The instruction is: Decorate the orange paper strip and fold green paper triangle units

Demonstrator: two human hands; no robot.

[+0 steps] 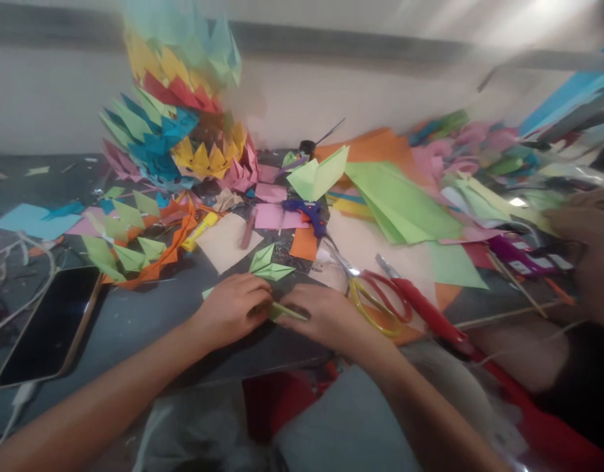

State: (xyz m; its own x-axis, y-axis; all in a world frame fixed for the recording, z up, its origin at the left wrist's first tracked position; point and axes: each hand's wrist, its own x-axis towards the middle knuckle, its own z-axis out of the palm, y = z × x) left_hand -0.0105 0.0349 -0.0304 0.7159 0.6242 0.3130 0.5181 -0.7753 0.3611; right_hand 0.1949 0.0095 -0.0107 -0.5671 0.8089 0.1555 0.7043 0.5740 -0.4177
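Near the table's front edge, a small folded piece of light green paper [286, 313] lies between my two hands. My left hand [235, 309] is closed on its left end with fingers curled. From the other side, my right hand [326, 313] pinches the same paper. Just beyond the fingers sits a green folded origami piece [269, 265], points up. To the right of my right hand are scissors with yellow and red handles [380, 305]. Farther back is a blue glue gun [309, 216].
A multicoloured tiered paper stack [183, 147] stands back left, with a green-and-orange paper chain [134, 252] before it. A phone [50, 328] with a cable lies left. Green sheets [404, 206] lie right. Another person [587, 262] sits at the right edge.
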